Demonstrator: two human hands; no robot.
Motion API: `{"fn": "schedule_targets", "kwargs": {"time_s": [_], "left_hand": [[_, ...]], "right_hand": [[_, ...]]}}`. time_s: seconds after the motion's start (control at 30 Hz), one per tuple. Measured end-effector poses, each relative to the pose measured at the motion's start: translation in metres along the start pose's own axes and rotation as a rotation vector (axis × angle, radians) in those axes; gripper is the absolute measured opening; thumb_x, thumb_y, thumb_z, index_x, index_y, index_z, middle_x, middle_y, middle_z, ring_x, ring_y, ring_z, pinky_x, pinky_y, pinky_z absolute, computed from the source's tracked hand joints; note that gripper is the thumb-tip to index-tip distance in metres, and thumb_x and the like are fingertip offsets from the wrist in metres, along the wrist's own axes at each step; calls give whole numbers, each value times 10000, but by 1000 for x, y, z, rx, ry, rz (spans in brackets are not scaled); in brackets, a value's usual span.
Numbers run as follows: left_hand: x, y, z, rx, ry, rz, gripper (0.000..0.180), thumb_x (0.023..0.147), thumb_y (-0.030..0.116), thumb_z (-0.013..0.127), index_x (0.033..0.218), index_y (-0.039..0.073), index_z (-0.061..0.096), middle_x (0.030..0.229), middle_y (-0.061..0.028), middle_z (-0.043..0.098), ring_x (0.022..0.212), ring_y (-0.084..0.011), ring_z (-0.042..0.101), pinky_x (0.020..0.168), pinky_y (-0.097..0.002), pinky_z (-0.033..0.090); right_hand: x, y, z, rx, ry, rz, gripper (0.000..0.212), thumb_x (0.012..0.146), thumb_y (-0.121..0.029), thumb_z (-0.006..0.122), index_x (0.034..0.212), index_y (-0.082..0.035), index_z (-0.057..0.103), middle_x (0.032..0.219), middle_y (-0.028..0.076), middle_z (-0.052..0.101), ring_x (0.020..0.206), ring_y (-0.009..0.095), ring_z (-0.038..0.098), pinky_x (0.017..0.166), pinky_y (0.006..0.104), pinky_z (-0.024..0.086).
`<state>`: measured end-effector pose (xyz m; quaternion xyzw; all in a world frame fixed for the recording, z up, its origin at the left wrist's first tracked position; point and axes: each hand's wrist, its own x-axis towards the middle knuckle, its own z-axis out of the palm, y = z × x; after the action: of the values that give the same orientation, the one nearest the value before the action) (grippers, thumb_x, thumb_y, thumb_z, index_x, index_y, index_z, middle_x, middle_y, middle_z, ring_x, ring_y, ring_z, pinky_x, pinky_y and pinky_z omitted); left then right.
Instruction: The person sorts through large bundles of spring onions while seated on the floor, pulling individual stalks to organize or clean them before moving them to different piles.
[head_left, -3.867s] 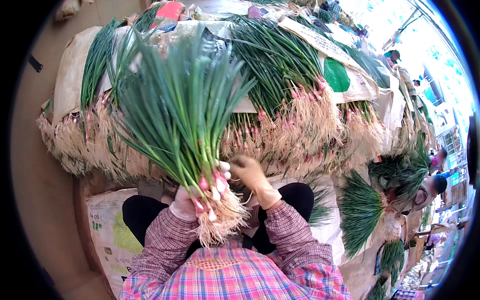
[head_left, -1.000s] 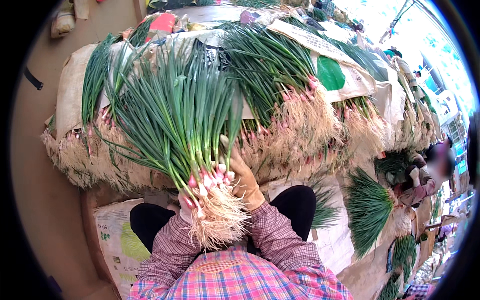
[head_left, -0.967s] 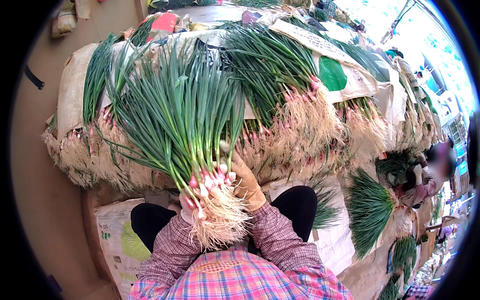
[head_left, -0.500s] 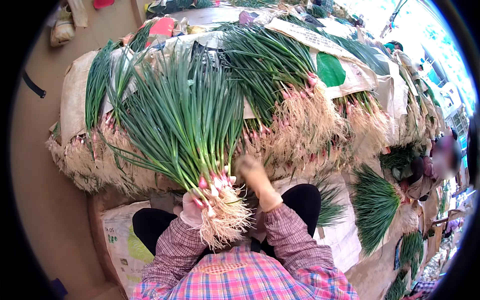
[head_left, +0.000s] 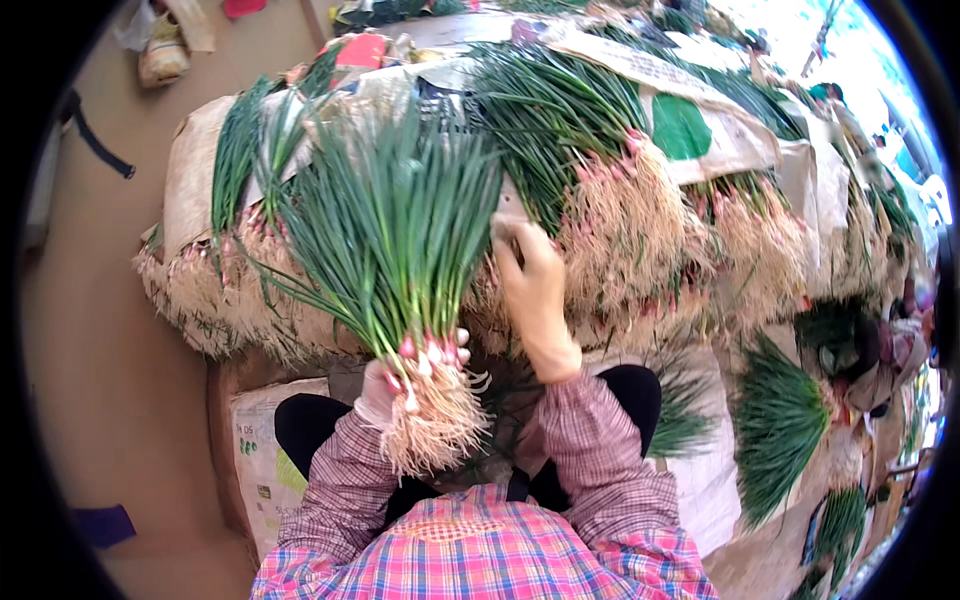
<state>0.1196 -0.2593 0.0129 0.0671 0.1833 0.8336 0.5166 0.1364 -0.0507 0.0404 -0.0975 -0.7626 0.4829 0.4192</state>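
A thick bunch of spring onions (head_left: 420, 270) stands up in front of me, green leaves fanned away, pink-white bulbs and pale roots toward my lap. My left hand (head_left: 374, 392), in a pale glove, is wrapped around it at the bulbs; fingertips show on the bunch's right side. My right hand (head_left: 532, 268), in a tan glove, is raised just right of the leaves. Its fingers are curled together, and whatever lies between them is hidden. Behind both hands runs a heap of spring onions (head_left: 630, 215) with roots hanging down its near side.
Sacking (head_left: 190, 170) covers parts of the heap. A loose fan of spring onions (head_left: 780, 430) lies on the ground to the right, near another person (head_left: 890, 360). A printed sack (head_left: 270, 430) lies by my left knee. Brown floor (head_left: 130, 350) stretches along the left.
My right hand has risen away from the bulbs to beside the leaves. The bunch stays in my left hand, and the whole view has shifted slightly.
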Motion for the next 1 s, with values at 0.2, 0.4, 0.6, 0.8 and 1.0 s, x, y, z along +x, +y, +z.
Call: {"fn": "schedule_targets", "kwargs": {"time_s": [0.2, 0.4, 0.6, 0.8, 1.0], "left_hand": [[-9, -30, -22, 9, -21, -84, 491, 711, 183, 672, 1162, 36, 545, 1346, -248, 414, 1189, -370, 471, 1013, -453, 378], [-15, -36, -37, -22, -151, -3, 384, 799, 171, 572, 1142, -2, 557, 1380, -260, 370, 1206, -360, 454, 999, -462, 398], [-11, -23, 24, -240, -173, 89, 754, 782, 384, 659, 1343, -20, 357, 1288, -185, 469, 1150, -268, 492, 957, -396, 440], [15, 10, 70, -294, -216, 102, 674, 818, 403, 631, 1307, 9, 385, 1207, -140, 516, 1048, -242, 531, 896, -344, 446], [37, 28, 109, -80, -252, 147, 571, 833, 373, 608, 1239, 9, 442, 1115, -128, 553, 936, -216, 559, 793, -315, 463]], "right_hand": [[102, 24, 61, -382, -518, 86, 474, 720, -187, 697, 1175, -126, 580, 924, 118, 656, 892, 295, 624, 790, 387, 487], [129, 34, 9, -56, -122, 91, 131, 802, -81, 591, 875, -39, 692, 837, 91, 692, 743, 174, 646, 658, 302, 490], [-12, 44, -77, -405, -1223, -75, 490, 778, -171, 652, 1246, -79, 538, 1148, 182, 608, 1102, 290, 572, 954, 355, 415], [-50, -46, -57, 820, -970, 525, 715, 846, -205, 648, 1412, -25, 248, 1183, 120, 587, 824, 137, 574, 715, 247, 474], [-46, -116, -105, 710, -898, 331, 140, 908, -154, 571, 921, -22, 616, 688, 23, 605, 518, 45, 498, 433, 168, 379]]}}
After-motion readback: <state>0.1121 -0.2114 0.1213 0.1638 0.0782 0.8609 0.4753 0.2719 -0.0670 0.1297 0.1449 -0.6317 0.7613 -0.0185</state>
